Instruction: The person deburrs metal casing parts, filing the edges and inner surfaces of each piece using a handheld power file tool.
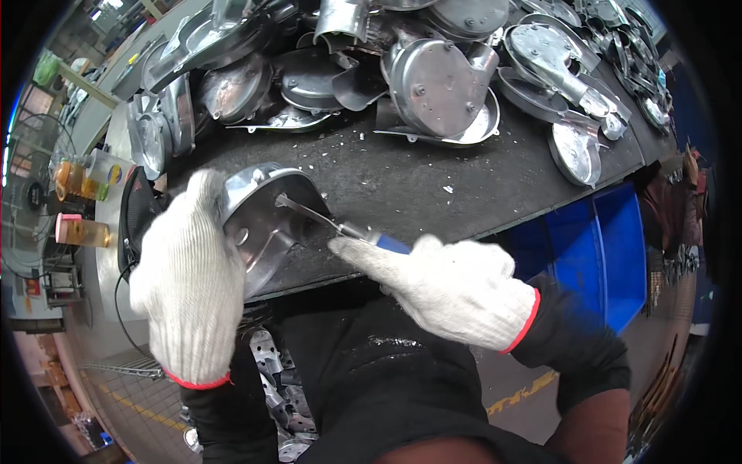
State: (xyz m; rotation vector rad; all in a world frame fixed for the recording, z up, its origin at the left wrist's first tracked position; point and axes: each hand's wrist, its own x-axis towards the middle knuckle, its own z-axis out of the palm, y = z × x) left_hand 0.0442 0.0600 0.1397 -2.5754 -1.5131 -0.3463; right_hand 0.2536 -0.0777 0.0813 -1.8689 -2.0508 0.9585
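Observation:
My left hand (193, 271), in a white knit glove with a red cuff, grips the left edge of a shiny cast metal housing (259, 224). The housing is tilted up at the table's near edge, its hollow inner side showing. In my right hand (456, 286), gloved the same way, is a deburring tool (359, 233) with a blue handle and a thin metal shaft. Its tip touches or nearly touches the inside of the housing near the upper rim. The glove hides most of the handle, and the left fingertips are partly hidden.
Many similar metal housings (440, 89) are heaped along the far side of the dark work table (371, 170). A blue bin (595, 247) stands at the right. Bottles (81, 230) and a black pouch (137, 213) sit at the left. Small metal parts (286, 394) lie below.

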